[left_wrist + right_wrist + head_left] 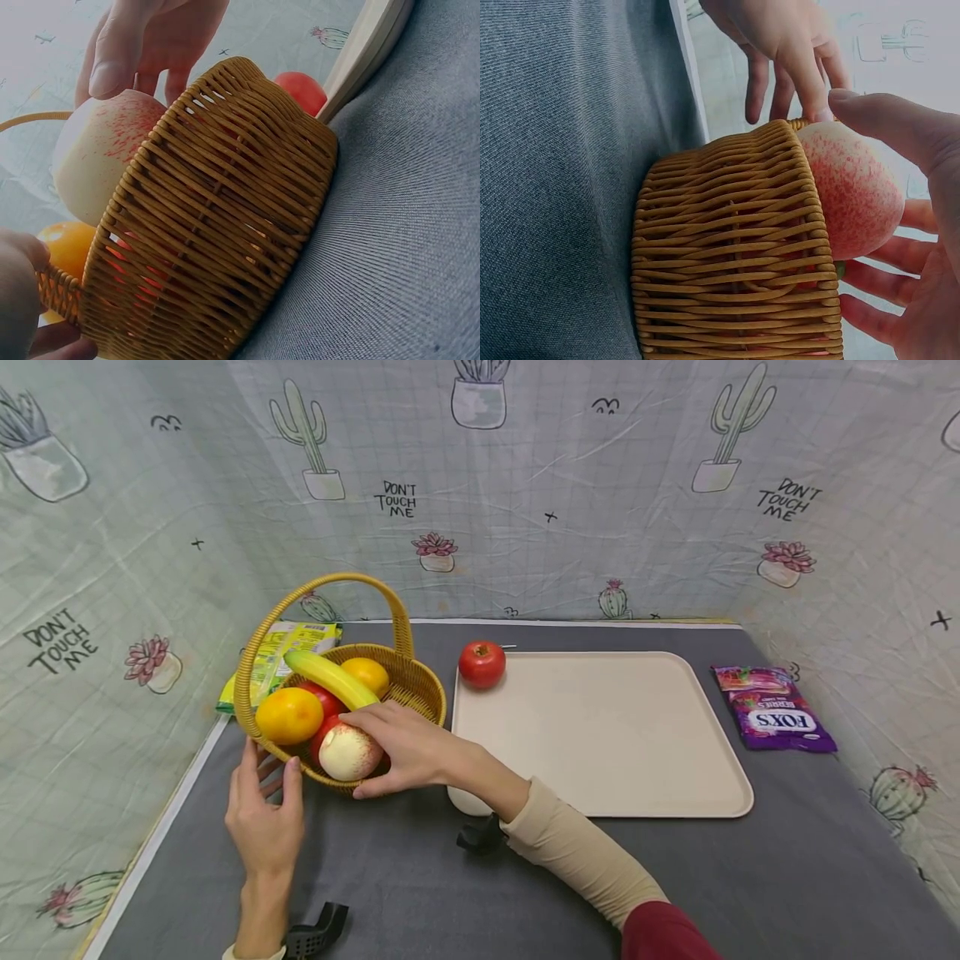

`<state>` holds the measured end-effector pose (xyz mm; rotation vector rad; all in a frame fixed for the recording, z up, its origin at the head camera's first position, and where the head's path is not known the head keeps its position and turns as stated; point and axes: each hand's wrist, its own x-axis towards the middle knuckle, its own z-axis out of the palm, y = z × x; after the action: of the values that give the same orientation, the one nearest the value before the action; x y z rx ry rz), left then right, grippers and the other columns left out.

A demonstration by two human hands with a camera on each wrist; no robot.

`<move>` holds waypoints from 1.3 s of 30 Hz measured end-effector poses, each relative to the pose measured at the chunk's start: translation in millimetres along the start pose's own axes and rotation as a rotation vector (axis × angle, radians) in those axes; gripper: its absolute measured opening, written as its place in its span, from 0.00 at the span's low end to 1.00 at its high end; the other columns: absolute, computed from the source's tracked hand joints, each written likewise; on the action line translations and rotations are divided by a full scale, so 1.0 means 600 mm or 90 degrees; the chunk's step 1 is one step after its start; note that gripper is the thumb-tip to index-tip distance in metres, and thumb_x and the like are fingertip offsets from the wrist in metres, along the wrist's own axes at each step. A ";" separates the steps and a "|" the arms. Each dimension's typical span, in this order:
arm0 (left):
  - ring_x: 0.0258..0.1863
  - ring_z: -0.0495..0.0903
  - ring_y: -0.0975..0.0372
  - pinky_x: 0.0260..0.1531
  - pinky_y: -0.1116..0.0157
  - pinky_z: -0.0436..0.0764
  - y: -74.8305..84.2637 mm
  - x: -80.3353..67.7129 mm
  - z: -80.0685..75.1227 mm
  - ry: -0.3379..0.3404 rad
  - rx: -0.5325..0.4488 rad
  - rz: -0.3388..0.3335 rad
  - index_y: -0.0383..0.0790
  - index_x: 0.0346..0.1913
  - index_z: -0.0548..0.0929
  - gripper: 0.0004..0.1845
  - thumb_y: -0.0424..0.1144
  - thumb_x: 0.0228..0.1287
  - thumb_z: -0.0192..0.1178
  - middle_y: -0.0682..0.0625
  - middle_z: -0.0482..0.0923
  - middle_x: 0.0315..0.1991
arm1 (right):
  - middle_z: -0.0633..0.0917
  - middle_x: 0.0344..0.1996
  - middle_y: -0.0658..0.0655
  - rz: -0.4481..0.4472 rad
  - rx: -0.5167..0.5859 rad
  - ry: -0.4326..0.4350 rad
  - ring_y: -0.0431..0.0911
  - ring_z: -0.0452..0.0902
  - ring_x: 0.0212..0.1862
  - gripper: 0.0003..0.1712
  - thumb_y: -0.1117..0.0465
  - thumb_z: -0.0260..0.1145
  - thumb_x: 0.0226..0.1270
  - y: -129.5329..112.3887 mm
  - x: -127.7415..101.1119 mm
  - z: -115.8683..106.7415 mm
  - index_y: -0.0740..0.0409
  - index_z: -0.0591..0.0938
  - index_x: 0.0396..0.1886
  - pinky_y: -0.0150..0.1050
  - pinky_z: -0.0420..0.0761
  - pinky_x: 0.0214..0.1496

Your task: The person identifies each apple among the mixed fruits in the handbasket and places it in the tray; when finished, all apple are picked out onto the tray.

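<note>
The peach (347,756) sits at 6 o'clock in the wicker basket (431,689), standing proud of the rim. The right hand (408,745) is curled around it from 3 o'clock, thumb to one side and fingers to the other. The left hand (266,818) touches the basket at 8 o'clock, beside the foot of the handle (341,578); its grip is partly hidden, so I cannot tell whether it pinches the wicker or only rests against it.

I judge the peach light, firm and smooth, hard to bruise but apt to roll on its neighbours. A light hold around its widest part should serve. The basket looks stiff yet light enough to tip, so its rim or handle foot is the place to steady it.

From the peach, an orange (288,716) lies at 10 o'clock, a banana (330,677) near 11 and a lemon-coloured fruit (365,677) just past 12, with red fruit below them.

Outside, a yellow-green packet (285,643) lies at 11 o'clock from the basket. A pale tray (603,735) is at 3 o'clock on the grey tabletop (405,877), a tomato-like fruit (482,664) at its 10 o'clock corner, and a purple packet (776,710) beyond.
</note>
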<state>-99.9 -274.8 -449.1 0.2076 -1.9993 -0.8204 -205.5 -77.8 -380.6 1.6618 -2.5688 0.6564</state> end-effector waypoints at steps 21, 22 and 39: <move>0.42 0.82 0.48 0.41 0.90 0.71 -0.001 -0.001 -0.003 -0.011 0.009 -0.004 0.52 0.70 0.63 0.36 0.37 0.59 0.63 0.38 0.77 0.53 | 0.73 0.59 0.45 0.001 -0.039 0.017 0.39 0.67 0.58 0.43 0.38 0.65 0.54 -0.006 0.014 0.011 0.48 0.64 0.67 0.36 0.71 0.60; 0.42 0.82 0.48 0.41 0.90 0.71 0.000 -0.001 -0.003 -0.012 0.010 -0.004 0.52 0.70 0.63 0.36 0.37 0.59 0.63 0.38 0.77 0.53 | 0.74 0.58 0.46 0.000 -0.037 0.021 0.39 0.67 0.57 0.42 0.39 0.65 0.54 -0.006 0.014 0.010 0.48 0.65 0.66 0.36 0.71 0.60; 0.44 0.82 0.50 0.41 0.90 0.70 0.005 0.000 -0.007 -0.028 0.013 -0.012 0.53 0.70 0.62 0.36 0.37 0.59 0.63 0.37 0.76 0.54 | 0.76 0.54 0.48 -0.021 0.059 0.110 0.39 0.69 0.53 0.41 0.41 0.68 0.50 0.004 0.019 -0.013 0.51 0.69 0.62 0.32 0.70 0.56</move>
<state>-95.9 -274.6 -445.9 0.2212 -2.0506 -0.8230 -214.3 -84.2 -371.8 1.5906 -2.4212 0.8882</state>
